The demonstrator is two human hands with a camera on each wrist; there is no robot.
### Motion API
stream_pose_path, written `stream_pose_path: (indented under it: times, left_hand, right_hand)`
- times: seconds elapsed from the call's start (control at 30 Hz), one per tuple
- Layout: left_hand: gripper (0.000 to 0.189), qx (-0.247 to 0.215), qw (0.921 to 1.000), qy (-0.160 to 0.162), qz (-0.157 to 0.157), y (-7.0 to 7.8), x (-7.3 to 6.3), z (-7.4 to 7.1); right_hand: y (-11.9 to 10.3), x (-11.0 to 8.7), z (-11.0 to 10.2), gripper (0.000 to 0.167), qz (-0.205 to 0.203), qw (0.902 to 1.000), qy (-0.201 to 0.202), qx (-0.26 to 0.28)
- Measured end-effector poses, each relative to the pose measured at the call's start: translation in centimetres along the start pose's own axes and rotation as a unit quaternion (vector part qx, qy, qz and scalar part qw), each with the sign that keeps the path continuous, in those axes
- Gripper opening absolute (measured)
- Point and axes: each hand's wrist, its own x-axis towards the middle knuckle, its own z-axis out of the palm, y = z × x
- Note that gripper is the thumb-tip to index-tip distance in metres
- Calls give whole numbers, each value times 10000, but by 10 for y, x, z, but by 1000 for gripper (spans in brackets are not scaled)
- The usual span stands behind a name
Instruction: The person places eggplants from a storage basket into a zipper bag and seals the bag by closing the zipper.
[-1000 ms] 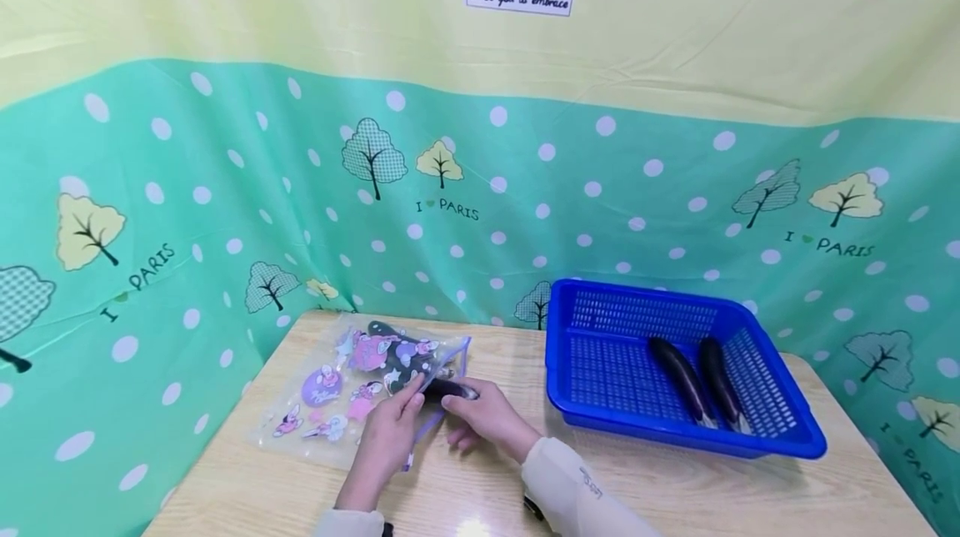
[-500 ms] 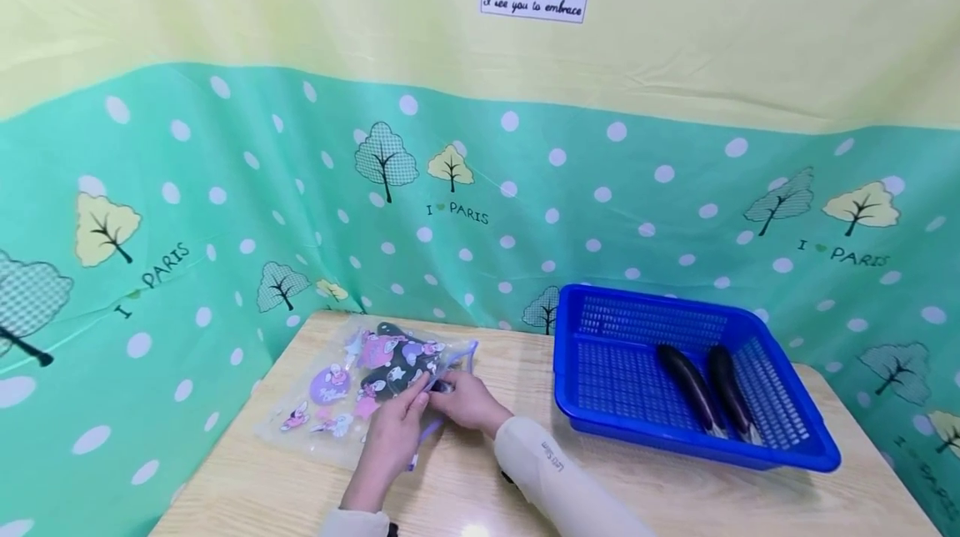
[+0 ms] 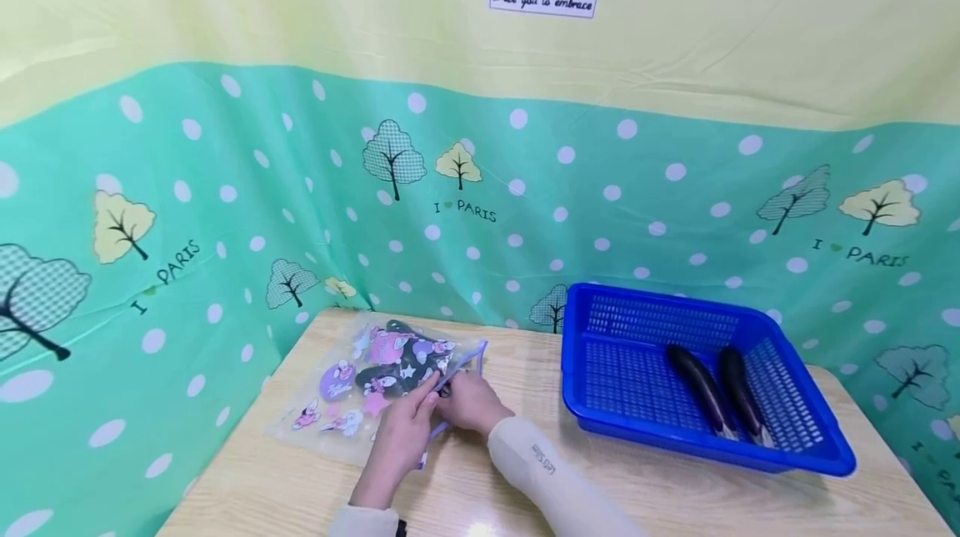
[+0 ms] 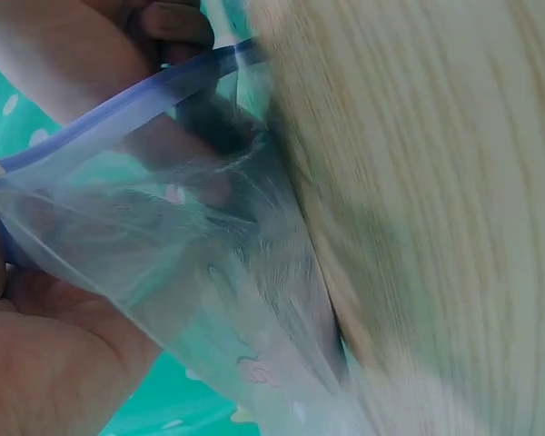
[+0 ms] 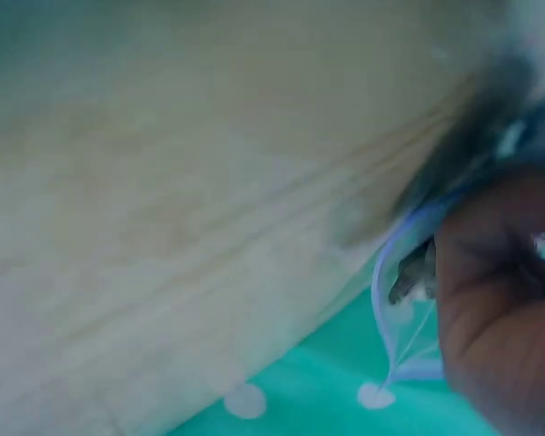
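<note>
A clear zip bag (image 3: 300, 429) with pink and purple cartoon prints lies on the table, its purple-edged mouth facing right. Dark eggplants (image 3: 372, 381) show through its plastic. My left hand (image 3: 401, 437) pinches the near edge of the mouth between thumb and fingers. My right hand (image 3: 471, 404) reaches into the mouth with its fingers curled round an eggplant, which is mostly hidden by the hand and bag. In the left wrist view, the purple zip strip (image 4: 118, 109) crosses in front of the right hand, and its fingers show blurred through the plastic.
To the right stands a blue plastic basket (image 3: 622, 427) with two eggplants (image 3: 701, 387) lying side by side in it. The wooden table (image 3: 517, 353) backs onto a green and yellow printed curtain (image 3: 525, 162).
My right hand has moved left into the bag's mouth, pushing in the eggplant whose end stuck out before. The left hand keeps its hold on the bag's edge. The head view has shifted slightly.
</note>
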Motion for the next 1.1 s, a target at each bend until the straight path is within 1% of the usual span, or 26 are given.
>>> stream_pose_path:
  times: [0.03,0.07,0.13,0.17,0.23,0.27,0.37,0.47,0.53,0.6,0.7,0.77,0.83,0.9,1.0,1.07,1.1]
  left_hand:
    - [37,-20,10000,-11,-2,0,0,1]
    - [37,-42,10000,-12,8,1,1,2]
    - [37,-75,9999,-23,76,3,1,4]
    - [37,-90,9999,-38,81,3,1,4]
    - [37,-95,9999,-70,84,5,1,6]
    - [37,-93,9999,-84,90,5,1,6]
    - [37,-89,9999,-126,5,5,-1,7]
    - [37,-81,9998,-142,-66,4,-2,7]
    - [38,-63,9998,-149,-144,3,-1,7]
    - [38,-21,9997,-163,-205,2,-1,6]
    - [39,-16,9994,-173,-286,0,0,4]
    - [39,30,9995,-142,-282,0,0,2]
    - [39,38,9995,-121,-283,-1,-1,1]
    - [38,21,9995,-118,-300,-2,-1,1]
    - [38,55,9996,-125,-266,-3,-3,0]
    - [37,60,9995,-131,-280,-4,-3,0]
    - [38,65,9995,-134,-290,-4,-3,0]
  right_hand:
    - [2,-1,-3,41,9,9997,-63,247]
    - [4,-2,-5,39,-7,9993,-109,348]
    - [8,-5,-9,29,-63,9994,-160,288]
    - [9,-6,-11,24,-79,9998,-155,132]
    - [10,-9,-12,21,-164,9994,-76,-289]
    - [11,-10,-12,21,-222,9983,-14,-545]
    - [9,-13,-12,27,-271,9944,86,-1014]
    - [4,-17,-17,29,-277,9906,18,-1339]
    - [-3,-20,-28,29,-221,9903,-166,-1360]
    - [-13,-25,-45,32,-168,9914,-387,-1242]
    - [-25,-32,-80,36,-51,9945,-659,-808]
    - [-28,-36,-107,39,-44,9956,-656,-667]
    - [-25,-39,-135,40,39,9962,-555,-671]
    - [-15,-40,-162,41,202,9952,-410,-865]
    - [11,-43,-197,40,629,9913,-328,-1106]
    - [34,-45,-216,40,928,9862,-400,-1309]
    - [47,-47,-224,43,1129,9835,-493,-1327]
